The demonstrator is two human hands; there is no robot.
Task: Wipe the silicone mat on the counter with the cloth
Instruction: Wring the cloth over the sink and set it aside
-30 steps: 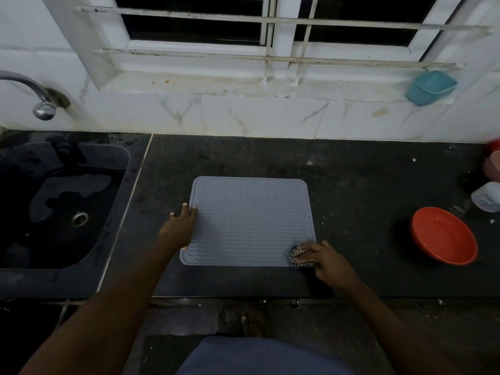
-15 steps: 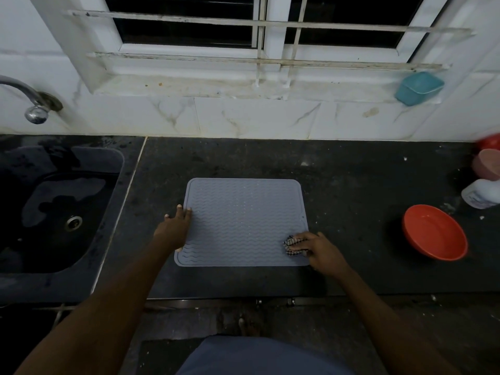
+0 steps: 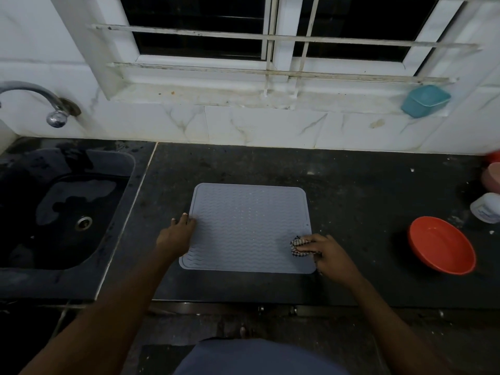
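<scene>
A grey silicone mat (image 3: 247, 226) with a wavy ridged surface lies flat on the dark counter (image 3: 351, 190). My left hand (image 3: 176, 235) rests flat on the mat's left edge, fingers pressing it down. My right hand (image 3: 328, 253) is closed on a small bunched checked cloth (image 3: 297, 246), which touches the mat near its right edge, towards the near corner.
A dark sink (image 3: 65, 209) with a tap (image 3: 54, 109) lies to the left. An orange bowl (image 3: 442, 244) sits on the counter to the right, with a white container (image 3: 487, 211) and a pink cup (image 3: 493, 175) behind it. A teal tub (image 3: 424, 100) sits on the window sill.
My right hand has slid the cloth away from me along the mat's right edge, from the near corner. The left hand stays on the left edge.
</scene>
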